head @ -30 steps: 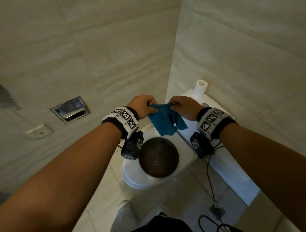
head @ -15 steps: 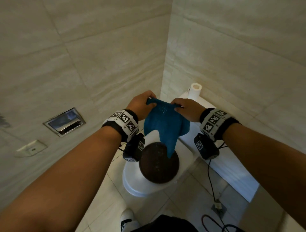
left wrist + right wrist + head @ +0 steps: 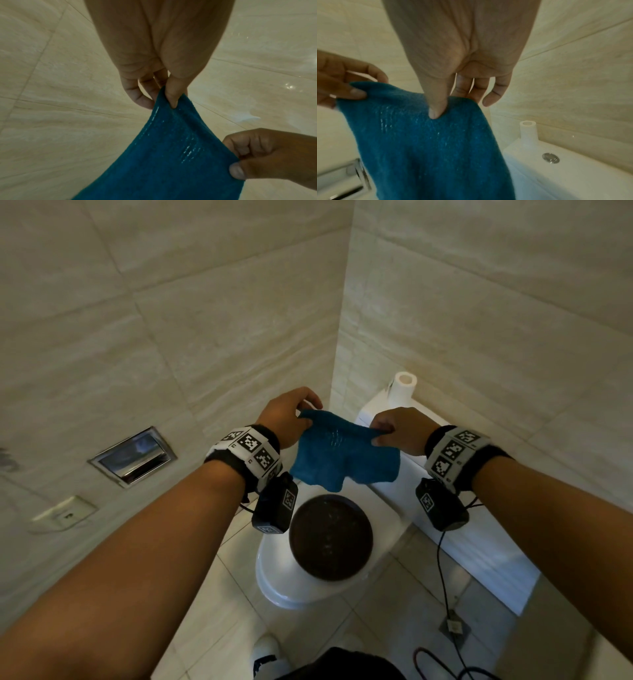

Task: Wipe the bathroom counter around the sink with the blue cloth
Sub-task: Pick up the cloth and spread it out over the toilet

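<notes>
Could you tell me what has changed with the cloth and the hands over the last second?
The hands have drawn apart, spreading the blue cloth from a bunched clump into a wider sheet hanging between them. The left hand and right hand each kept a pinch grip on its top edge; nothing was let go. The cloth is still held up in the air, and the paper roll stands where it was.

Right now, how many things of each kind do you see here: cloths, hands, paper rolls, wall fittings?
Blue cloth: 1
Hands, left hand and right hand: 2
Paper roll: 1
Wall fittings, metal recessed holder and white wall plate: 2
Total: 6
</notes>
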The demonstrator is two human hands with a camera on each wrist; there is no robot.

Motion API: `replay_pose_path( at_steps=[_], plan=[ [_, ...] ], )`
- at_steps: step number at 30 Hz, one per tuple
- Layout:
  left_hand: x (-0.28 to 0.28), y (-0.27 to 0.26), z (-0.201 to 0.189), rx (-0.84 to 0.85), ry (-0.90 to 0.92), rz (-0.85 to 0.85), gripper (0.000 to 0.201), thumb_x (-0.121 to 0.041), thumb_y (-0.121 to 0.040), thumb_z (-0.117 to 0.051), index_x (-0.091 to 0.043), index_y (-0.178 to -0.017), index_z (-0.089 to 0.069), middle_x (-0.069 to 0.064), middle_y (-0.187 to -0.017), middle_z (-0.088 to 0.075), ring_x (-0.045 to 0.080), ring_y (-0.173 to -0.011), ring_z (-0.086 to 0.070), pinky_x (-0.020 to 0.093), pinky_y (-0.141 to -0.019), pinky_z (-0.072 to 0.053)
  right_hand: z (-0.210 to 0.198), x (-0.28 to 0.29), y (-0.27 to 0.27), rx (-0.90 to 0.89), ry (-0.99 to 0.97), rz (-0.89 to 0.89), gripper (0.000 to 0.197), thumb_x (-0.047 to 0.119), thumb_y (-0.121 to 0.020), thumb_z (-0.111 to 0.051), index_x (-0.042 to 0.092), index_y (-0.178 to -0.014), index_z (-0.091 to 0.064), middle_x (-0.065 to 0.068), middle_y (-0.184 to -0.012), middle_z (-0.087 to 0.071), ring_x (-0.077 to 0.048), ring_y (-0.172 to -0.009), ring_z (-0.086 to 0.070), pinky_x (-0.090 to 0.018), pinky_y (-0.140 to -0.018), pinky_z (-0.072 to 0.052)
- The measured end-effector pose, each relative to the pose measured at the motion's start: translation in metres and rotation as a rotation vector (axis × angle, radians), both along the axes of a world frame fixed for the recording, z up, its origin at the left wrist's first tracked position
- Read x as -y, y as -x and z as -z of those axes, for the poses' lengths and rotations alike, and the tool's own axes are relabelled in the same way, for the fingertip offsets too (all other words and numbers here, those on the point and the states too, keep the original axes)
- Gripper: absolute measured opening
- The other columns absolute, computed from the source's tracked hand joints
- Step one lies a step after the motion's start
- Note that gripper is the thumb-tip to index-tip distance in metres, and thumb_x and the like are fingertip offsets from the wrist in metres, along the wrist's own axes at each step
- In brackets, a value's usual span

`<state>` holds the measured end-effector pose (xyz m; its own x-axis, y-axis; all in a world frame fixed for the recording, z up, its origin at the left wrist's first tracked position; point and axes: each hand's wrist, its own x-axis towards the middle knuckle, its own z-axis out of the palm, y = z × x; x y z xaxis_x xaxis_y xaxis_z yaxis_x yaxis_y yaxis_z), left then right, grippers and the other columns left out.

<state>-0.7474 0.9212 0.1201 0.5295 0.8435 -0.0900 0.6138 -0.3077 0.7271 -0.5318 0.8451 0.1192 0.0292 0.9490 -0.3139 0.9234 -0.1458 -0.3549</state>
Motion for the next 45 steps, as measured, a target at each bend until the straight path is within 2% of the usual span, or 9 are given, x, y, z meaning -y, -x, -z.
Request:
replay_pose_path(
  at_steps=[5, 12, 17, 20, 26, 30, 38, 41, 45],
  plan=[
    [-0.002, 0.000, 0.000, 0.069, 0.013, -0.072, 0.027, -0.009, -0.091, -0.057, -0.022, -0.115, -0.056, -0.005, -0.099, -0.056, 0.013, -0.085, -0.052, 0.023, -0.075, -0.038, 0.000, -0.002, 0.002, 0.070, 0.002, 0.041, 0.024, 0.022, -0.093, -0.051, 0.007, -0.109, -0.061, -0.007, -0.101, -0.059, -0.025, -0.101, -0.054, -0.025, -0.079, -0.030],
    [-0.002, -0.016, -0.010, 0.243, 0.055, -0.002, 0.018, -0.017, -0.091, -0.060, -0.026, -0.104, -0.053, -0.005, -0.094, -0.063, 0.004, -0.073, -0.054, 0.017, -0.065, -0.039, -0.009, -0.009, 0.026, -0.174, 0.039, 0.029, 0.032, 0.033, -0.090, -0.057, 0.013, -0.114, -0.060, -0.008, -0.112, -0.064, -0.024, -0.101, -0.058, -0.030, -0.086, -0.043],
    [-0.009, -0.014, -0.005, 0.207, 0.038, -0.015, 0.016, -0.021, -0.091, -0.061, -0.023, -0.104, -0.053, -0.007, -0.088, -0.061, 0.003, -0.074, -0.055, 0.013, -0.061, -0.038, -0.021, -0.008, 0.031, -0.530, -0.029, 0.192, 0.015, 0.029, -0.090, -0.058, 0.021, -0.078, -0.064, 0.003, -0.082, -0.060, -0.008, -0.077, -0.052, -0.019, -0.075, -0.039],
    [-0.007, -0.012, -0.002, 0.248, 0.072, -0.011, 0.013, -0.024, -0.092, -0.058, -0.023, -0.104, -0.053, -0.006, -0.083, -0.062, 0.005, -0.071, -0.057, 0.015, -0.062, -0.041, -0.019, -0.009, 0.031, -0.751, -0.090, 0.263, 0.018, 0.020, -0.091, -0.057, 0.005, -0.098, -0.066, -0.020, -0.097, -0.064, -0.017, -0.090, -0.057, -0.032, -0.091, -0.048],
    [0.005, -0.007, 0.011, 0.139, 0.225, 0.166, 0.043, -0.031, -0.086, -0.067, -0.026, -0.121, -0.043, -0.009, -0.103, -0.060, 0.005, -0.091, -0.058, 0.020, -0.080, -0.047, -0.021, -0.014, 0.035, -0.980, -0.157, 0.261, 0.013, 0.014, -0.097, -0.045, 0.018, -0.091, -0.055, -0.005, -0.089, -0.059, -0.019, -0.083, -0.057, -0.028, -0.076, -0.048],
    [0.002, -0.005, 0.028, -0.111, 0.062, 0.157, 0.030, -0.022, -0.089, -0.062, -0.011, -0.117, -0.058, 0.007, -0.117, -0.060, 0.023, -0.107, -0.053, 0.035, -0.099, -0.040, -0.029, -0.015, 0.031, -0.951, -0.252, 0.277, 0.013, 0.015, -0.098, -0.041, 0.016, -0.095, -0.053, -0.006, -0.089, -0.056, -0.020, -0.082, -0.056, -0.031, -0.073, -0.046],
    [-0.007, 0.012, 0.031, -0.104, 0.167, 0.034, 0.015, -0.022, -0.099, -0.044, -0.017, -0.110, -0.052, 0.002, -0.102, -0.056, 0.018, -0.090, -0.050, 0.028, -0.081, -0.038, -0.032, -0.015, 0.007, -0.313, -0.206, 0.227, 0.026, 0.022, -0.101, -0.031, 0.006, -0.105, -0.051, -0.008, -0.090, -0.051, -0.019, -0.076, -0.048, -0.024, -0.061, -0.037],
    [-0.011, 0.019, 0.028, -0.045, 0.168, 0.043, 0.010, -0.027, -0.100, -0.043, -0.021, -0.102, -0.051, 0.001, -0.095, -0.059, 0.013, -0.077, -0.051, 0.019, -0.064, -0.039, -0.026, -0.015, 0.001, -0.226, -0.191, 0.257, 0.024, 0.023, -0.101, -0.030, 0.008, -0.092, -0.046, -0.002, -0.076, -0.046, -0.019, -0.071, -0.044, -0.025, -0.057, -0.033],
    [-0.012, 0.025, 0.023, -0.027, 0.215, 0.105, 0.020, -0.037, -0.094, -0.052, -0.019, -0.101, -0.057, -0.003, -0.089, -0.058, 0.008, -0.076, -0.053, 0.020, -0.066, -0.043, -0.022, -0.012, -0.002, -0.212, -0.166, 0.341, 0.025, 0.023, -0.101, -0.030, 0.007, -0.092, -0.048, -0.006, -0.080, -0.049, -0.023, -0.078, -0.046, -0.029, -0.063, -0.038]
  ],
)
